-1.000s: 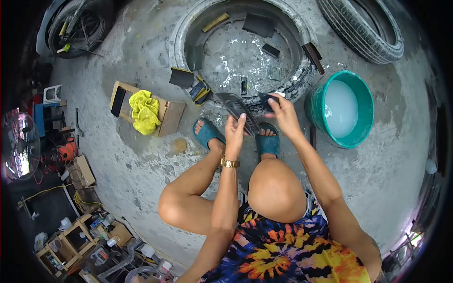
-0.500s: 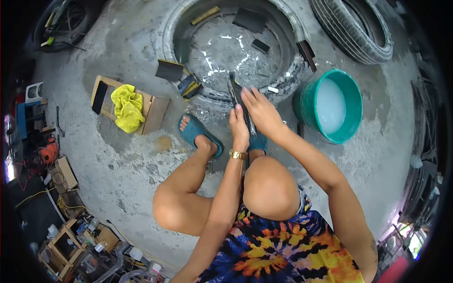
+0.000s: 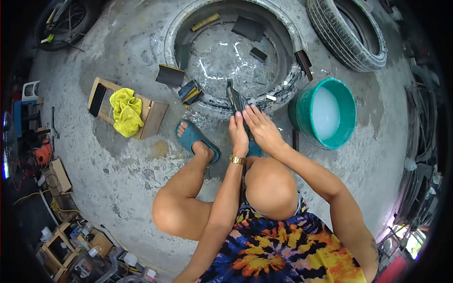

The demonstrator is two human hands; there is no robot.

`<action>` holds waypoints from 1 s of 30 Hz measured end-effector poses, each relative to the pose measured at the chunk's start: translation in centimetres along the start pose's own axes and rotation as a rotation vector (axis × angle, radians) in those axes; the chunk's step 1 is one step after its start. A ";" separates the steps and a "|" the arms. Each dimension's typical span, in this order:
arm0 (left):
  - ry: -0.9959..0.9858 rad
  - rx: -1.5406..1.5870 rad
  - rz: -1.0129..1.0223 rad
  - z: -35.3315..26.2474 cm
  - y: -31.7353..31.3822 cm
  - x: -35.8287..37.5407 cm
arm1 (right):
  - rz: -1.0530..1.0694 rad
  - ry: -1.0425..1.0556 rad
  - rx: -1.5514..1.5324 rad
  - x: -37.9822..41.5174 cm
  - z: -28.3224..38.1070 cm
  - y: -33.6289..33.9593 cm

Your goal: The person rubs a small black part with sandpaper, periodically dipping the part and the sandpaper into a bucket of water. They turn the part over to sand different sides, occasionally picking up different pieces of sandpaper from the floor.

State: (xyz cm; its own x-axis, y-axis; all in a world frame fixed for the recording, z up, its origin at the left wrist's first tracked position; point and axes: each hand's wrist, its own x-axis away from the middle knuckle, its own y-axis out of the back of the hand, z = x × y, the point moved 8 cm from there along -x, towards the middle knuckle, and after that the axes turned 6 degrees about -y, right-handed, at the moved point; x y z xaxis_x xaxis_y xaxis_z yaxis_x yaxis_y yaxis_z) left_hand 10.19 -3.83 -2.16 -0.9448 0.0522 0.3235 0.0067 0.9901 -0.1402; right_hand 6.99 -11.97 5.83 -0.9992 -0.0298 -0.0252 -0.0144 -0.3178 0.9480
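Observation:
A long, narrow dark piece with a pale edge points away from me over the near rim of a tyre lying on its side. My left hand, with a gold watch at its wrist, is closed around the piece's near part. My right hand lies on the piece from the right, fingers stretched out flat along it. Whatever may be under those fingers is hidden. Dark sheets and small blocks, such as a black block, lie within the tyre ring. A folded dark sheet rests on its left rim.
To the right stands a green bucket of cloudy water. On the left, a yellow cloth lies on a wooden box beside a black phone-like slab. Another tyre is at the upper right. Clutter lines both sides.
My right hand has slid slightly back toward me along the dark piece. My left hand keeps its hold. The whole view has shifted a little.

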 end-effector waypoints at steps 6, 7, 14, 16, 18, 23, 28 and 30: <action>-0.010 0.036 0.016 0.7 0.0 0.2 | -0.018 -0.102 -0.020 -5.1 -1.5 0.1; -0.020 0.040 0.017 0.3 0.1 0.3 | 0.007 -0.121 -0.030 -5.1 -1.7 0.1; 0.227 0.182 0.044 0.2 -0.7 1.4 | 0.045 -0.149 -0.082 -4.9 -2.2 0.2; 0.042 0.104 0.035 1.5 0.2 0.3 | -0.009 -0.148 -0.145 -4.1 -2.4 0.1; -0.231 -0.021 -0.020 2.0 0.5 -0.8 | -0.010 -0.133 -0.116 -3.3 -2.5 0.2; 0.471 0.193 0.080 1.3 -1.2 2.0 | 0.155 -0.115 -0.049 -7.7 -2.9 -0.1; 0.244 0.287 -0.018 0.8 -0.4 0.2 | 0.145 0.073 -0.034 1.1 -0.1 4.2; 0.385 0.239 0.082 -1.0 -0.9 1.0 | 0.213 0.045 -0.284 1.4 -0.3 6.4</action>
State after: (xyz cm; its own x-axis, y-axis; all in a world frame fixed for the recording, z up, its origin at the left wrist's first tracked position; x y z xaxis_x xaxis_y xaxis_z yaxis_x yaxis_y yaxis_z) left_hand 9.57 -4.49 -0.74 -0.7532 0.2181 0.6205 -0.0423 0.9254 -0.3767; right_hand 5.47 -14.37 11.75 -0.9761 -0.1633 0.1436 0.2110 -0.5509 0.8075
